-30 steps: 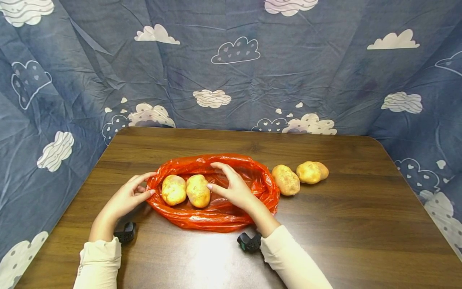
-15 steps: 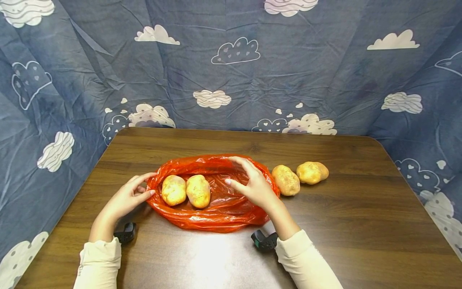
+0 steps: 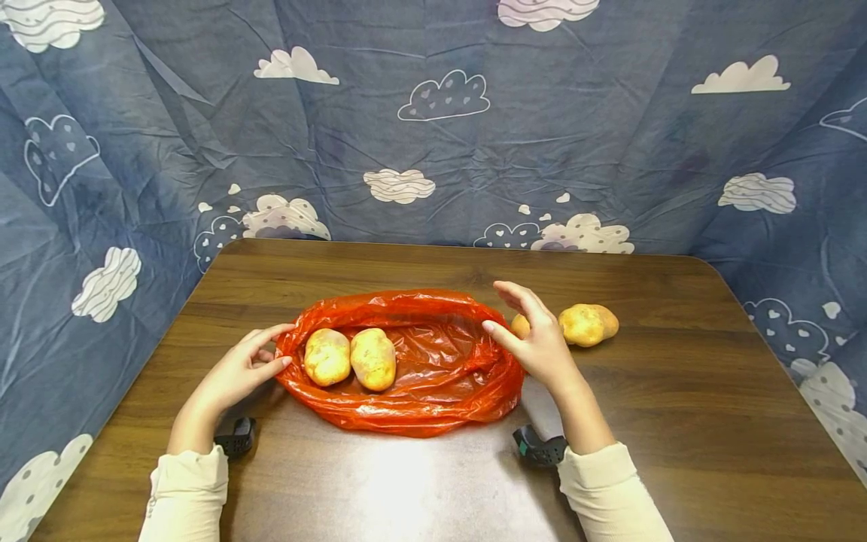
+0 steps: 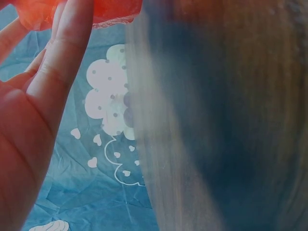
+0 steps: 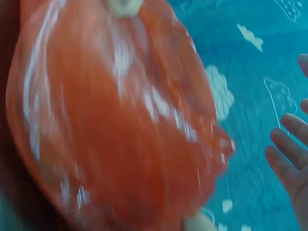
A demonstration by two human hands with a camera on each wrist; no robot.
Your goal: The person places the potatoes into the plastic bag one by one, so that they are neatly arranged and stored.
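Note:
A red plastic bag (image 3: 433, 354) lies with its mouth spread wide, its rim folded down. Two yellowish potatoes, a left potato (image 3: 327, 357) and a right potato (image 3: 373, 359), sit side by side in its left half. My left hand (image 3: 237, 373) holds the bag's left rim with thumb and fingers; the left wrist view shows its fingertips at the red film (image 4: 118, 9). Over the bag's right end, my right hand (image 3: 542, 342) is held with spread fingers and nothing in it. Behind it, a potato (image 3: 520, 325) is mostly hidden. Another potato (image 3: 588, 325) lies just beyond.
The wooden table (image 3: 677, 391) carries everything. A blue cloth with cloud prints (image 3: 433, 150) hangs behind it and at both sides. Black wrist cameras, a left camera (image 3: 235, 436) and a right camera (image 3: 539, 446), are worn on the wrists.
My right hand has moved away from the potato in the bag, rightward across the bag to its right end, now covering part of the nearer outside potato. The left hand stays in place.

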